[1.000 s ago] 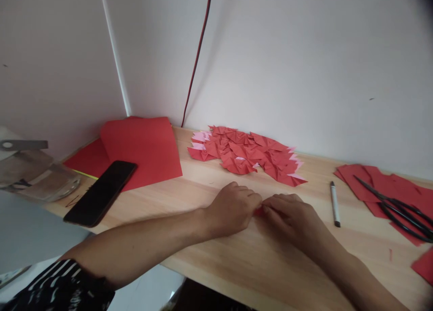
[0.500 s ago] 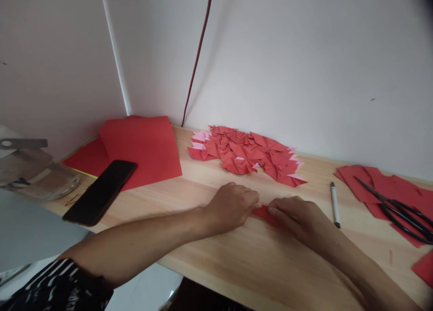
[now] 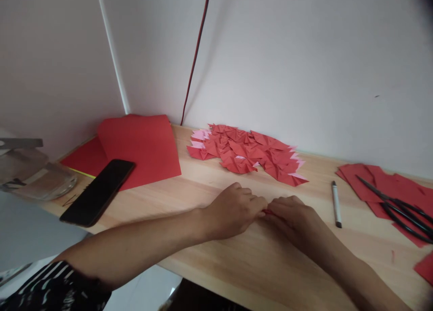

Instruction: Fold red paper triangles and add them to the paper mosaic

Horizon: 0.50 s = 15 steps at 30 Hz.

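Observation:
Low over the middle of the wooden table, my left hand (image 3: 233, 212) and my right hand (image 3: 294, 216) meet at the fingertips. Between them a small piece of red paper (image 3: 267, 211) is pinched; only a sliver of it shows, the rest being hidden by my fingers. Both hands are closed on it. Just beyond them lies a cluster of folded red paper pieces (image 3: 243, 144), several with pink points showing at the edges. To the right of my right hand rests a white pen (image 3: 336, 203) with dark ends.
Black scissors (image 3: 399, 207) lie on cut red paper (image 3: 368, 180) at the right. On the left are large red sheets (image 3: 145, 144), a black phone (image 3: 98, 194) partly on them, and a clear jug (image 3: 40, 180). A dark red cable (image 3: 196, 58) hangs along the wall (image 3: 287, 58).
My left hand has shifted right, closing the gap to my right hand. Less of the red paper shows between them now. The view has moved very slightly.

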Motion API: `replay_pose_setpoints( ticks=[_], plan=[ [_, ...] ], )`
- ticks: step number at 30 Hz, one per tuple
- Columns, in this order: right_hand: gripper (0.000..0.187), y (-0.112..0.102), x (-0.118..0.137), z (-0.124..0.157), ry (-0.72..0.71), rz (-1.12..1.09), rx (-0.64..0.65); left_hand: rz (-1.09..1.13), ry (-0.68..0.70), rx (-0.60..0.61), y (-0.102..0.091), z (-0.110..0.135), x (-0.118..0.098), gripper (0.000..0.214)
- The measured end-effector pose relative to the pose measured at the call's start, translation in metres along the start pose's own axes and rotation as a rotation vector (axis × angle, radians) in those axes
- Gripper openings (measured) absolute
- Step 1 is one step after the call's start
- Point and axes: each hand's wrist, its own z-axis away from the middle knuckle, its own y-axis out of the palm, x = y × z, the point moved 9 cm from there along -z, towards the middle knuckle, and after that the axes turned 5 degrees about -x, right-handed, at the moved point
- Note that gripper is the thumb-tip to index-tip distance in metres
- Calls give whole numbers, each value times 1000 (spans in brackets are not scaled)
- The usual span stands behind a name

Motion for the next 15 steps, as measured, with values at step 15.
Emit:
replay_pose_setpoints(
  ticks=[15],
  plan=[
    [26, 7, -12, 0, 105, -11, 79, -2, -61, 71, 6, -1, 9, 12]
  ],
)
